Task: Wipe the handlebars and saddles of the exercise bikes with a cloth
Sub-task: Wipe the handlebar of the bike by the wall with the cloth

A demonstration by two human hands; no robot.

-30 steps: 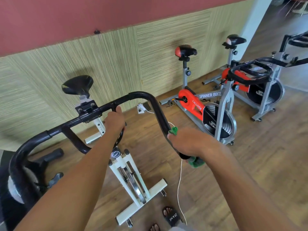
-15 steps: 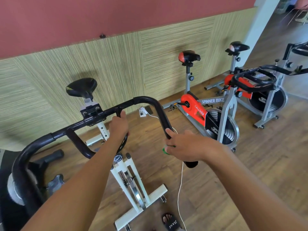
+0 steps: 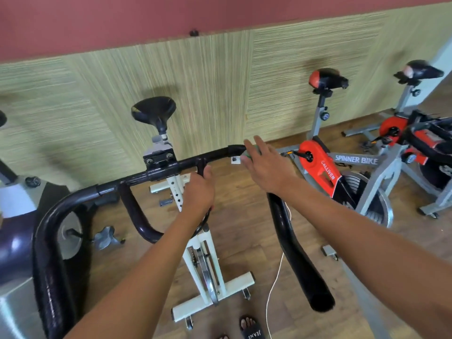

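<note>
The left hand (image 3: 199, 189) is closed around the inner loop of the black handlebar (image 3: 291, 231); the right hand (image 3: 266, 165) presses a green cloth (image 3: 248, 156) on the bar's upper right bend, fingers wrapped over it; the black saddle (image 3: 154, 110) stands behind, near the wall.

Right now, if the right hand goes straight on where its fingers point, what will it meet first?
Probably the wall panel: the right hand, pressing the cloth on the handlebar bend, points up-left past it. Depth unclear.

1. Bright, even daylight fills the room; soft saddle shadows fall on the wall panel (image 3: 195, 94).
2. Wide-angle bending curves the edges.
3. Slight motion blur softens the far right bike (image 3: 415, 133).
</note>
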